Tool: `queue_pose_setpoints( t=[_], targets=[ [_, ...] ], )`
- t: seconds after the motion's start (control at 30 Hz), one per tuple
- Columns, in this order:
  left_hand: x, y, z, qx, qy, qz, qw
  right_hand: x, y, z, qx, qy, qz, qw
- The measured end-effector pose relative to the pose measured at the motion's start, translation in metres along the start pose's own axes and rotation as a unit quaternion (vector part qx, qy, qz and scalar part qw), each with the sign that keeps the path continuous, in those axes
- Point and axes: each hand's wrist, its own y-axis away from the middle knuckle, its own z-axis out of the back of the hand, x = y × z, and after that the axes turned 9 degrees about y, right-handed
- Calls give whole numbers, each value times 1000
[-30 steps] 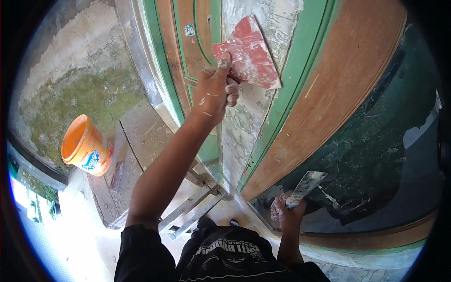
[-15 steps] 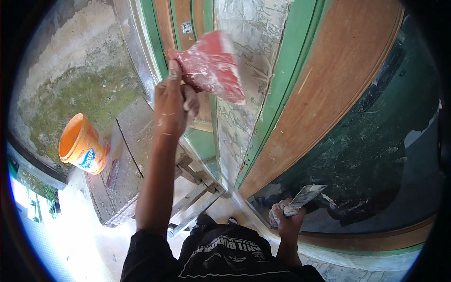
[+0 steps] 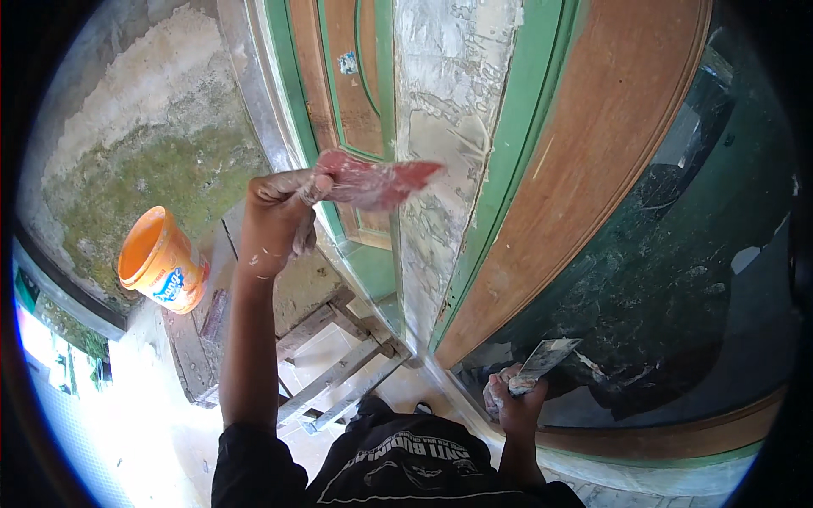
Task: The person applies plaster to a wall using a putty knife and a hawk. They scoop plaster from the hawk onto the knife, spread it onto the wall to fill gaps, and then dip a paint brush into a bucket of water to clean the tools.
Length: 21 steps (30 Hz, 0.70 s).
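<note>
My left hand (image 3: 279,216) is closed on a red plastic spreader (image 3: 377,182) smeared with white material. The spreader is held almost flat, in front of the mottled pale wall strip (image 3: 449,76) between the green-trimmed door (image 3: 343,102) and the wood-and-green frame (image 3: 555,169). Low on the right, my right hand (image 3: 512,394) grips a metal scraper (image 3: 546,358), its blade pointing up and right, in front of a dark glass pane (image 3: 644,279).
An orange bucket (image 3: 165,262) stands on a worn plank surface (image 3: 190,356) at the left, beside a mossy, weathered wall (image 3: 135,144). A wooden trestle or ladder (image 3: 347,372) stands below my left arm, near my feet and the tiled floor.
My left hand has moved left and down, turning the red spreader from a broad, upright face to a nearly flat one. My right hand has dropped slightly with the scraper.
</note>
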Motion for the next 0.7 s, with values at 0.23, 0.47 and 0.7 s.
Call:
queue_pose_setpoints(
  t=[0.23,0.47,0.7],
  targets=[
    [-1,9,-1,20,-236,-102,966,5,3,1,23,3,8,1000],
    [-6,27,5,53,-202,-132,969,6,9,6,36,0,-22,999],
    [0,31,14,16,-174,-279,944,-7,12,18,23,6,-33,999]
  ],
)
